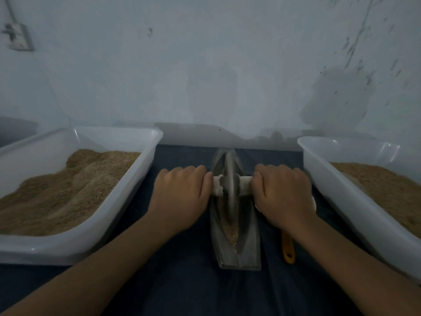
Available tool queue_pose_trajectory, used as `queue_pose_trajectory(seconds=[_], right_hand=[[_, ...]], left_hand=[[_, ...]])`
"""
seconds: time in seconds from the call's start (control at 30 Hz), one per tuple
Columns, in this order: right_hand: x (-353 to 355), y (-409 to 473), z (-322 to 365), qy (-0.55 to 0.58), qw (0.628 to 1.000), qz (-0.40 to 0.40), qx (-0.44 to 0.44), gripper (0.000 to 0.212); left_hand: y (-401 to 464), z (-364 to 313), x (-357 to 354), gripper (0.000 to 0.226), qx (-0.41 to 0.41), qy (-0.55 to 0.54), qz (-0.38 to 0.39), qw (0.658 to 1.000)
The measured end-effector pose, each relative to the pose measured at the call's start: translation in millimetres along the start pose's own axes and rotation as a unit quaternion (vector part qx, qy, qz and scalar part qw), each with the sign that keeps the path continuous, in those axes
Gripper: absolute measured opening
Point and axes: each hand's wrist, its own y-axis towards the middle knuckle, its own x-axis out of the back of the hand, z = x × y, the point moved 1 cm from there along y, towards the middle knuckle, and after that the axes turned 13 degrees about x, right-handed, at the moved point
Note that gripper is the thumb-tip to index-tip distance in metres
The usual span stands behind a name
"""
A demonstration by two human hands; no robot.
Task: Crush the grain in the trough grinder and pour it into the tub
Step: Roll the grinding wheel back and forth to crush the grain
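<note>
The wheel's handle (pixel 232 186) is gripped by curled fingers of the left hand (pixel 182 197) and right hand (pixel 284 197). Between them sits the trough grinder (pixel 234 224), judged heavy, rigid metal; the grain (pixel 232 236) is loose, easily spilled.

trough grinder (pixel 237 247): dull grey metal | tubs (pixel 127 179): glossy white plastic | table cover (pixel 182 293): matt dark cloth

I see a plain small workroom for grinding grain by hand, bare pale wall (pixel 227 65) with stains and a socket (pixel 19 37), dark cloth (pixel 182 281) on the work surface, two white plastic tubs (pixel 127 185) of brown grain, a metal trough grinder (pixel 237 224) between them
</note>
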Motion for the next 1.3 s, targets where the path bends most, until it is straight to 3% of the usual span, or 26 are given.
queue_pose_trajectory(seconds=[0.1, 0.23, 0.4, 0.5, 0.63, 0.73, 0.9, 1.07, 1.2, 1.3], right_hand=[[14.6, -29.2, 2.7, 0.003, 0.998, -0.044, 0.047, 0.027], [16.7, -31.9, 6.2, 0.019, 0.997, -0.056, 0.041, 0.027], [-14.8, 24.7, -9.9, 0.009, 0.992, 0.103, -0.07, 0.039], [-28.8, 41.5, -18.1, 0.038, 0.984, 0.132, -0.113, 0.042], [-12.9, 14.4, -4.3, 0.003, 0.996, 0.084, -0.018, 0.02], [11.6, -10.0, 1.1, 0.011, 0.999, 0.036, 0.001, 0.033], [39.1, -47.5, 10.7, 0.006, 0.997, -0.039, 0.073, 0.02], [15.5, -11.5, 1.3, 0.006, 0.999, 0.021, 0.028, 0.035], [-16.5, 38.9, -15.0, -0.034, 0.994, 0.104, -0.019, 0.039], [-23.9, 59.6, -18.7, -0.034, 0.986, 0.153, -0.059, 0.047]], left_hand=[[-31.3, 4.3, 20.1, 0.031, -0.071, 0.0, -0.05, 0.996], [-30.9, 2.4, 18.2, 0.032, -0.037, -0.016, -0.042, 0.998], [35.2, -11.4, -15.9, 0.044, 0.037, 0.045, 0.024, 0.998], [54.3, -13.9, -27.8, 0.052, 0.034, 0.083, 0.048, 0.995], [32.2, -10.8, -17.0, 0.047, 0.036, 0.052, 0.031, 0.997], [-5.6, -1.6, 6.8, 0.042, -0.015, 0.038, 0.008, 0.999], [-55.7, 10.6, 34.6, 0.027, -0.065, -0.032, -0.013, 0.997], [-7.9, -3.9, 11.5, 0.04, -0.017, 0.018, 0.01, 1.0], [53.4, -10.8, -28.1, 0.022, -0.021, 0.144, 0.03, 0.989], [65.8, -10.1, -39.0, 0.022, -0.006, 0.161, 0.043, 0.986]])
